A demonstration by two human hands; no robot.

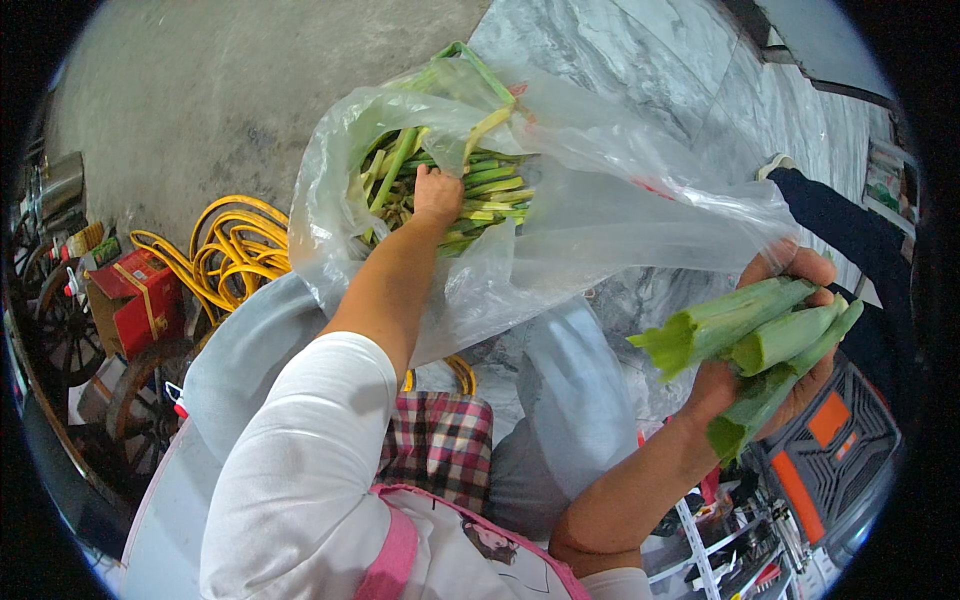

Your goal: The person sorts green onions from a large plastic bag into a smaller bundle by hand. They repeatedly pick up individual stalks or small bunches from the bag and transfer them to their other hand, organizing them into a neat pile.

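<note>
A translucent plastic bag [585,225] lies with its mouth facing left, stuffed with long green and yellowish vegetable stems [491,191]. Inside that mouth is my left hand [439,195], curled against the stems. Its fingertips are hidden, so whether it grips any cannot be told. One long bent green leaf [480,67] loops over the bag's top. On the right, my right hand [795,367] grips several broad, cut green leaf stalks [757,341], which look like leek or large scallion. The bag's gathered far end meets the fingers of this hand.
A coiled yellow hose [232,255] and a red cardboard box [142,300] are on the left, near wooden spoked wheels [67,322]. Another person's dark trouser leg [840,210] shows at right. Below it are a grey-and-orange case [832,442] and a cluttered white rack [697,540].
</note>
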